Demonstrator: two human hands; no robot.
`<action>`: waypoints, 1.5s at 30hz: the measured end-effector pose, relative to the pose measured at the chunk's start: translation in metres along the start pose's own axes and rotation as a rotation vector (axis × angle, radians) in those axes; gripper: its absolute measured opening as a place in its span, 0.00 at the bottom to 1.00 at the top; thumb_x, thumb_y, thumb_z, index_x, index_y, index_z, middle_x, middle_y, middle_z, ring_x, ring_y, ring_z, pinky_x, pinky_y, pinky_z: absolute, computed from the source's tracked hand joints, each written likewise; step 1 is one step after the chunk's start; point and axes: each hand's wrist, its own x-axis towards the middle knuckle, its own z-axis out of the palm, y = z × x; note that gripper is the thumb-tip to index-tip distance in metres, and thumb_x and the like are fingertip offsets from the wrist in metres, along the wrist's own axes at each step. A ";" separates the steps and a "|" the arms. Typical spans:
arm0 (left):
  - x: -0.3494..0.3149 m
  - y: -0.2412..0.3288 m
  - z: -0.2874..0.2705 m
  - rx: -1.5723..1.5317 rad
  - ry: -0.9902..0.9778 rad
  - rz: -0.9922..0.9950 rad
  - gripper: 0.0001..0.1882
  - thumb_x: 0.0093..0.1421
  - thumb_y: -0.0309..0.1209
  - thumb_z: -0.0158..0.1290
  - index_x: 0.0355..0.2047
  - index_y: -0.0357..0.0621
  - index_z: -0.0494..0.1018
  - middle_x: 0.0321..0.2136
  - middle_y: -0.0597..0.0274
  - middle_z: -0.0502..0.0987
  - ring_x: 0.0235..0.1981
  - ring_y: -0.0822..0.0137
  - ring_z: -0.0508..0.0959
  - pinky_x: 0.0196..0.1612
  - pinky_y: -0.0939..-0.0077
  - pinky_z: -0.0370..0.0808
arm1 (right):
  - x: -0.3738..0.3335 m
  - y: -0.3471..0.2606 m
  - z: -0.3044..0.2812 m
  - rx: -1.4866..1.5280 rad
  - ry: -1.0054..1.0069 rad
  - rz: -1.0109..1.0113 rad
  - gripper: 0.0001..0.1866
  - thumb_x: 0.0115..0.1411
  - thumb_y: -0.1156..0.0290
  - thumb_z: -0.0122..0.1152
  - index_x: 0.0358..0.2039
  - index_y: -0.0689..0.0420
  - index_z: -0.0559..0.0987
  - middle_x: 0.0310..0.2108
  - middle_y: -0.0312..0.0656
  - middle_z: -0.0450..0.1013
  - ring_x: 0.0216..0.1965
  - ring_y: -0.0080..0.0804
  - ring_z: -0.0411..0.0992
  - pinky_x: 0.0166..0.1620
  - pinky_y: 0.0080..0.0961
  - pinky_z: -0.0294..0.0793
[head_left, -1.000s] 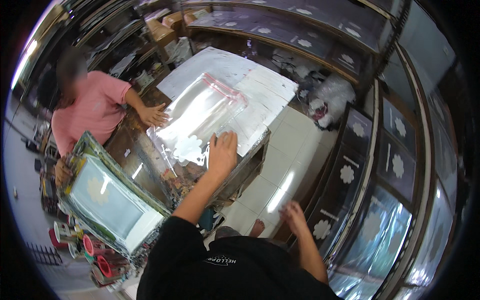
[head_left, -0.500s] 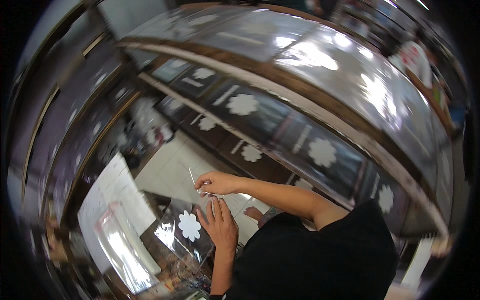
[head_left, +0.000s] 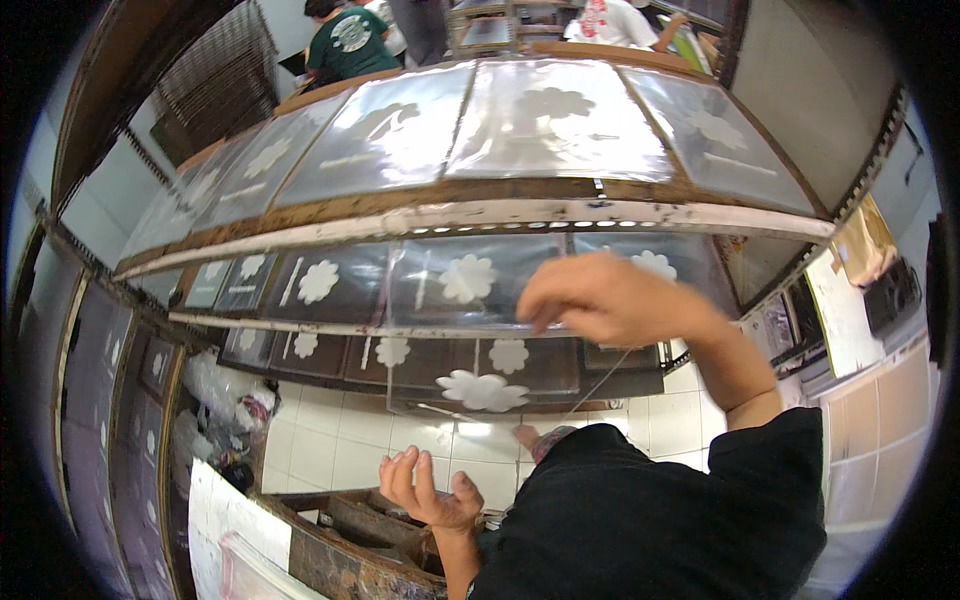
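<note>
My right hand (head_left: 610, 300) is raised in front of the rack, its fingers closed at the upper edge of a clear plastic sheet (head_left: 425, 375). The sheet bears a white flower shape (head_left: 483, 391) and hangs tilted before the lower shelf. From under the same hand a thin stick (head_left: 600, 380) slants down; how the fingers hold it is hidden. My left hand (head_left: 430, 490) is held lower, palm up with fingers apart and nothing in it, above the edge of a paint-stained bench (head_left: 360, 565).
A multi-level rack (head_left: 480, 218) spans the view, with clear sheets bearing white flowers on its shelves. At lower left lie a white board (head_left: 235, 520) and plastic bags (head_left: 215, 395). People, one in a green shirt (head_left: 348, 45), are beyond the rack. Tiled floor (head_left: 350, 425) lies below.
The view has swung from the bench to the rack. My right hand has lifted the flower sheet off the bench toward the shelves. My left hand has come away from the sheet.
</note>
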 end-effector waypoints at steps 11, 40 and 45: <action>-0.061 0.012 0.123 -0.327 -0.266 -0.206 0.13 0.56 0.24 0.56 0.43 0.38 0.76 0.44 0.52 0.76 0.47 0.49 0.73 0.52 0.53 0.69 | -0.046 -0.062 -0.299 -0.557 0.167 0.405 0.08 0.57 0.79 0.51 0.37 0.58 0.75 0.32 0.35 0.74 0.35 0.22 0.76 0.41 0.20 0.74; -0.351 0.042 0.197 0.032 -1.018 -1.005 0.15 0.58 0.36 0.52 0.31 0.35 0.80 0.28 0.39 0.80 0.33 0.40 0.81 0.39 0.48 0.77 | -0.011 0.277 -0.475 -0.561 0.062 0.651 0.09 0.48 0.79 0.58 0.31 0.57 0.79 0.27 0.36 0.75 0.30 0.23 0.75 0.30 0.25 0.74; -0.331 0.045 0.220 -0.069 -0.968 -0.986 0.15 0.58 0.36 0.52 0.32 0.35 0.80 0.29 0.39 0.80 0.34 0.40 0.81 0.41 0.49 0.77 | -0.009 0.277 -0.473 -0.562 0.066 0.614 0.07 0.47 0.80 0.59 0.30 0.58 0.79 0.27 0.37 0.75 0.30 0.24 0.74 0.31 0.26 0.72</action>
